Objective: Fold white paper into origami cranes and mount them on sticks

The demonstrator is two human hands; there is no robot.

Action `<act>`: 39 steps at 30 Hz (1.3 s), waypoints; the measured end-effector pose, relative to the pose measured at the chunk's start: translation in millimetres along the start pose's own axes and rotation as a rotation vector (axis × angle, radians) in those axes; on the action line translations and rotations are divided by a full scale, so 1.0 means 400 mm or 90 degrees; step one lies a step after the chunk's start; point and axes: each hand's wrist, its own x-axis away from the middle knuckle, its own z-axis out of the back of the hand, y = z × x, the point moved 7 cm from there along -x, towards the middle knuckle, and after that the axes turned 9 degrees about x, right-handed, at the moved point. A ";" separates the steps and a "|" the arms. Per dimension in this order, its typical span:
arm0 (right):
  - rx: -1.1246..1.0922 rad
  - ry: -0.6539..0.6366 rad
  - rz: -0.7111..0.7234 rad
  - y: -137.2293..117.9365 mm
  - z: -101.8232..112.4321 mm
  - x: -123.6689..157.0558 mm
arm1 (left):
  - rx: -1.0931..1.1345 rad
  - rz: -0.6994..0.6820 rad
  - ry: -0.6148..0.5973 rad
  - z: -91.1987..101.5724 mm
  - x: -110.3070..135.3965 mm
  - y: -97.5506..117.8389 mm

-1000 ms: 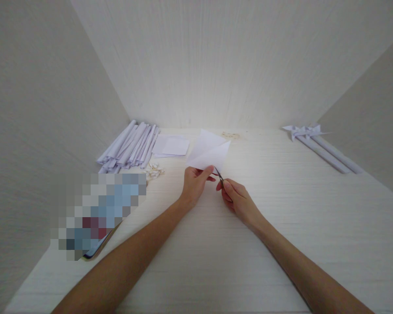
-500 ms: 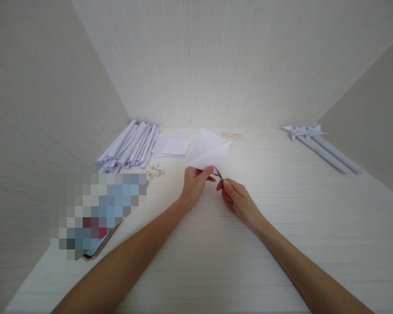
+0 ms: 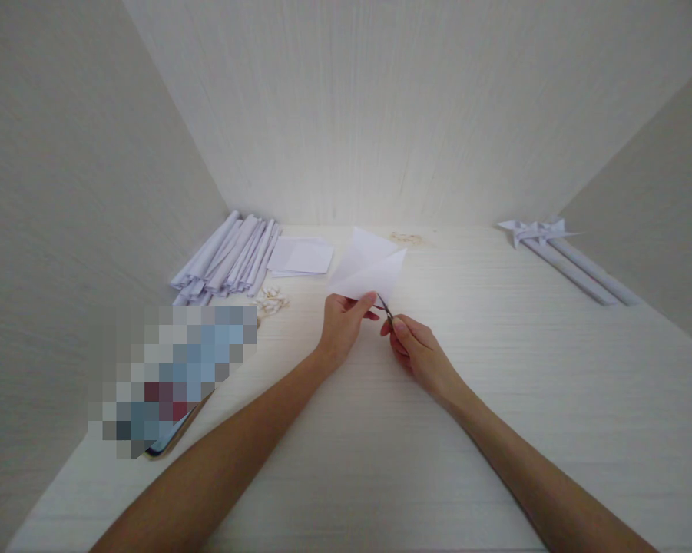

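Note:
A square of white paper (image 3: 365,265) with crease or cut lines is held up in front of me, one corner toward the far wall. My left hand (image 3: 346,319) pinches its near edge between thumb and fingers. Small scissors (image 3: 386,309) are in my right hand (image 3: 412,342), whose fingers are wrapped round the handles. The blades point up and left, touching or very near the paper's lower right edge by my left thumb. How far the blades are apart is too small to make out.
At the back left lie rolled paper tubes (image 3: 224,257), a few flat paper sheets (image 3: 300,256) and small white-tipped pieces (image 3: 272,301). A phone (image 3: 178,434), mostly pixelated, is near my left forearm. Two paper pinwheels (image 3: 538,233) on tubes lie back right. Thin tan bits (image 3: 407,239) lie by the back wall.

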 end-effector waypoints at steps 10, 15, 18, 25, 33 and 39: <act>0.003 -0.002 -0.001 -0.002 0.000 -0.001 | 0.001 -0.001 0.001 0.003 -0.002 -0.004; 0.001 -0.003 0.000 -0.003 0.000 0.001 | -0.001 0.004 0.000 0.002 -0.002 -0.005; -0.006 -0.007 -0.004 -0.003 -0.002 0.002 | 0.000 -0.001 0.001 0.002 -0.001 -0.002; 0.000 -0.004 -0.005 -0.006 -0.001 0.003 | -0.018 0.002 -0.001 0.002 0.000 -0.003; 0.022 0.002 0.007 -0.006 0.002 0.002 | 0.034 0.015 -0.007 -0.002 0.001 -0.005; 0.026 0.008 0.002 -0.007 0.003 0.003 | 0.055 0.019 -0.017 -0.005 0.000 -0.006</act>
